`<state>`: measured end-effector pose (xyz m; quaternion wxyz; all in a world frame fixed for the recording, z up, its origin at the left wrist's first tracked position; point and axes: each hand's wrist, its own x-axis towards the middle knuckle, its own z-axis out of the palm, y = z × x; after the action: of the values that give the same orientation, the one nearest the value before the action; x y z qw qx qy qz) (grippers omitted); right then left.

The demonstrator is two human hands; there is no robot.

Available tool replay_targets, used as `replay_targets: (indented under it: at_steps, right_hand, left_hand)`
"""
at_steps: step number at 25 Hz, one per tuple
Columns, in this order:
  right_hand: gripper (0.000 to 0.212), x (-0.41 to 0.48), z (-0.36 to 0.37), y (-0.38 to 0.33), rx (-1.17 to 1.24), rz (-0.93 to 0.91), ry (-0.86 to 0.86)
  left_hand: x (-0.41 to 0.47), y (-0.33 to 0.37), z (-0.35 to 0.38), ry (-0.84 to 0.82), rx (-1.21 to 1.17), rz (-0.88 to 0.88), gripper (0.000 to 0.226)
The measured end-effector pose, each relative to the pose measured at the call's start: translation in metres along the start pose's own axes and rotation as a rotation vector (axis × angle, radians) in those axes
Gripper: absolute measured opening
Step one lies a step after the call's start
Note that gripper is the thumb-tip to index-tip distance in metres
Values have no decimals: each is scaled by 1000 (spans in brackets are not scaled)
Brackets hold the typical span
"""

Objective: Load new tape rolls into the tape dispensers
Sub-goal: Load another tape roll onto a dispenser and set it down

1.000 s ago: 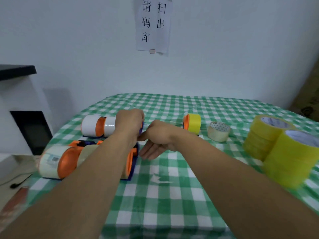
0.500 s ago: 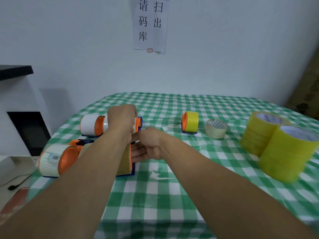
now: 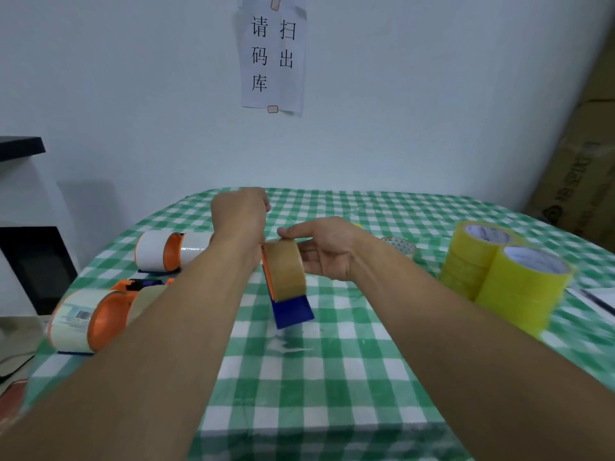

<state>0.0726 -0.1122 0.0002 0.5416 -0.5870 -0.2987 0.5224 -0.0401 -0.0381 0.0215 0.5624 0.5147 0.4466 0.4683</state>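
Observation:
A blue and orange tape dispenser [image 3: 293,311] with a brown tape roll [image 3: 285,269] on it is held up above the green checked tablecloth [image 3: 316,377]. My left hand [image 3: 239,217] grips its far side from the left; its fingers are hidden. My right hand [image 3: 324,247] holds the brown roll from the right, thumb on top and fingers against its side. Two stacks of yellow tape rolls [image 3: 519,287] stand at the right. A small clear roll [image 3: 399,246] lies behind my right wrist.
Loaded dispensers lie at the left: one with white rolls [image 3: 166,251] and one with a pale labelled roll [image 3: 86,321] near the table's left edge. A paper sign [image 3: 273,54] hangs on the wall. Cardboard boxes [image 3: 585,168] stand at the far right.
Both hands have lifted the dispenser with the brown roll off the cloth and carried it right, toward the table's middle. The view has tilted up a little.

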Motion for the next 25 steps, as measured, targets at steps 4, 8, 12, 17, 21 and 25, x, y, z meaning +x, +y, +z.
replay_targets:
  at_steps: [4, 8, 12, 17, 21, 25]
  right_hand:
    - [31, 5, -23, -10, 40, -113, 42]
    - [9, 16, -42, -15, 111, -278, 68]
    - [27, 26, -56, -10, 38, -394, 119]
    - [27, 35, -69, -11, -65, -548, 196]
    - [28, 42, -91, -18, -119, -600, 390]
    - [27, 51, -105, -12, -138, -578, 445]
  left_hand:
    - [2, -10, 22, -10, -34, -64, 3]
    - [2, -22, 41, -181, -30, -119, 19]
    - [12, -31, 59, -294, -63, -121, 31]
    - [25, -36, 83, -323, -281, -70, 23]
    - [38, -43, 92, -376, -403, -38, 33]
    - [45, -51, 97, -464, -512, 21, 36]
